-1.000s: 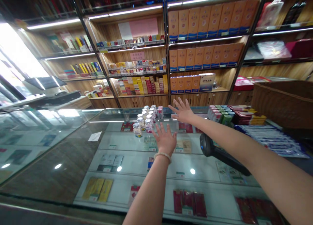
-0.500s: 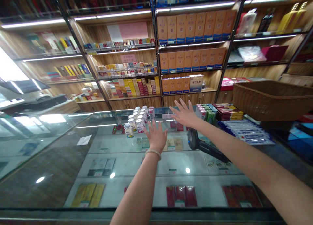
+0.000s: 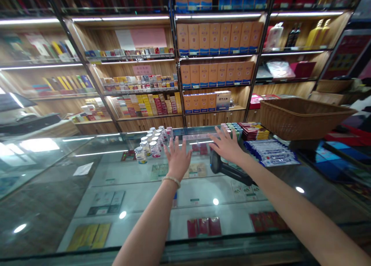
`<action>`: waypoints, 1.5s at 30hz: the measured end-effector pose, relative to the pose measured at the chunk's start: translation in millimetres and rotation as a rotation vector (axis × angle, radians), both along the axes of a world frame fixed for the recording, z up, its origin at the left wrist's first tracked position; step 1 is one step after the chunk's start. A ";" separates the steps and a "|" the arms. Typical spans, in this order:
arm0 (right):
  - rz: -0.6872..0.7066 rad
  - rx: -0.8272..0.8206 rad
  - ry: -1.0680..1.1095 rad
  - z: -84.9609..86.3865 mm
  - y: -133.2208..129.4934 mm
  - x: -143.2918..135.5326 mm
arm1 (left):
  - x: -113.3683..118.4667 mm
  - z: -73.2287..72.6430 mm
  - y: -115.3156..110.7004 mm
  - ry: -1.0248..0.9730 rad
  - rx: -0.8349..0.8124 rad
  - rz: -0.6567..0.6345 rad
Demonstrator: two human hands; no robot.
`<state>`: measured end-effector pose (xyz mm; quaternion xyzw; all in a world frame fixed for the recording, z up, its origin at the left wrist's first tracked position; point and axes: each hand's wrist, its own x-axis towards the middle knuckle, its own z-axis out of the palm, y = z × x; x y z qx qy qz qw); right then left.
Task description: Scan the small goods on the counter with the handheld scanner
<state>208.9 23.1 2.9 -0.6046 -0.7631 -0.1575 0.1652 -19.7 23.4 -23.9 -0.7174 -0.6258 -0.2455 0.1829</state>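
My left hand [image 3: 177, 158] is spread above the glass counter [image 3: 139, 188], fingers apart, holding nothing. Just left of it stand several small white-capped bottles [image 3: 155, 147] in rows. My right hand [image 3: 227, 145] reaches in from the right, also spread and holding nothing. It is nearest to a black handheld scanner [image 3: 232, 171], lying below it, and it partly covers a group of pink and green tubes [image 3: 236, 130]. Whether either hand touches the glass cannot be told.
Right of the tubes are red and yellow packs [image 3: 255, 131], blue-white packets [image 3: 271, 152] and a brown wicker basket [image 3: 301, 115]. A paper slip [image 3: 83, 169] lies at left. Shelves with orange boxes [image 3: 214, 38] stand behind the counter.
The view has turned to the right, so shelves and counter goods appear further left. My right hand has dropped slightly and come a little closer over the scanner. Both hands remain spread.
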 end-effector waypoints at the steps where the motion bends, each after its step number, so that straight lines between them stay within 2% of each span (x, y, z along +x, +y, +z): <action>1: -0.007 0.002 0.002 -0.6 -1.1 3.9 | 0.7 -0.1 0.2 0.003 0.004 -0.010; 9: -0.103 0.027 0.012 -1.2 -1.5 39.4 | 11.9 0.1 -0.7 0.021 0.016 -0.135; 18: -0.266 0.030 0.065 -7.4 13.2 80.5 | 13.8 2.1 0.5 0.009 0.035 -0.146; 32: -0.231 -0.001 -0.002 -14.0 45.4 82.4 | 14.9 2.5 0.9 0.017 0.041 -0.155; 39: -0.182 0.106 -0.033 -24.8 47.8 84.7 | 14.7 1.8 0.8 0.012 0.017 -0.148; 45: -0.162 0.164 -0.012 -20.3 45.4 83.2 | 14.6 0.5 0.8 0.010 0.014 -0.145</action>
